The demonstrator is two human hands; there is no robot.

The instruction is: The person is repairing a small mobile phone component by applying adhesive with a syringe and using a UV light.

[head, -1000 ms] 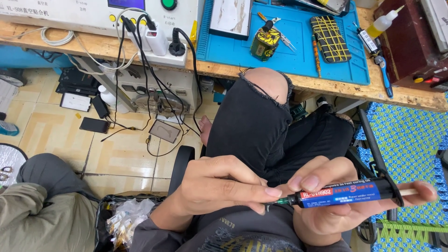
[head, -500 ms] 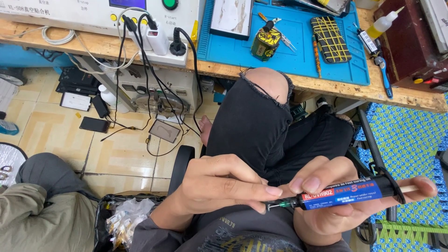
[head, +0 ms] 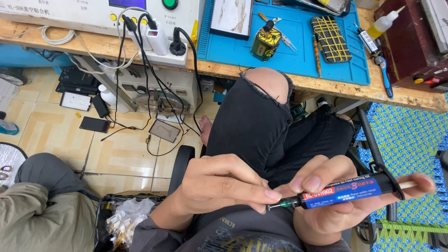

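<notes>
While the right hand (head: 336, 200) grips it—slim black syringe (head: 347, 191).

Both hands meet low in the view, over the lap. The left hand (head: 219, 184) comes in from about 7 o'clock, forearm rising from the bottom edge, knuckles up, fingers curled and thumb and forefinger pinched together, their tips pointing toward 3 o'clock. The right hand (head: 336, 200) sits just beside it at 3 o'clock, palm turned upward, fingers wrapped in a closed grip, thumb stretched out toward 3 o'clock.
</notes>
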